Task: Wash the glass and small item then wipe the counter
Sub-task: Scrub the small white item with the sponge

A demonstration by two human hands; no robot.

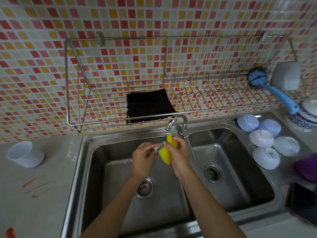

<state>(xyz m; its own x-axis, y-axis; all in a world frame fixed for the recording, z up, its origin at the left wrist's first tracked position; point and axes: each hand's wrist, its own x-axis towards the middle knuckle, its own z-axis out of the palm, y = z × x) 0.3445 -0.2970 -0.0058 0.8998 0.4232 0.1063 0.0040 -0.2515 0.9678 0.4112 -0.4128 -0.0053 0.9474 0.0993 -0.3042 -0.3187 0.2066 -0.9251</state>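
Over the left sink basin [96, 177], the right hand [180, 152] grips a folded yellow sponge [165, 152] around a small item [158, 147] pinched by the left hand [143, 158]. A white cup [25, 154] stands on the counter [34, 203], left.

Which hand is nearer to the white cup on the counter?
The left hand. It is over the left sink basin, with the white cup farther to its left on the counter. The right hand, holding the yellow sponge, is farther away.
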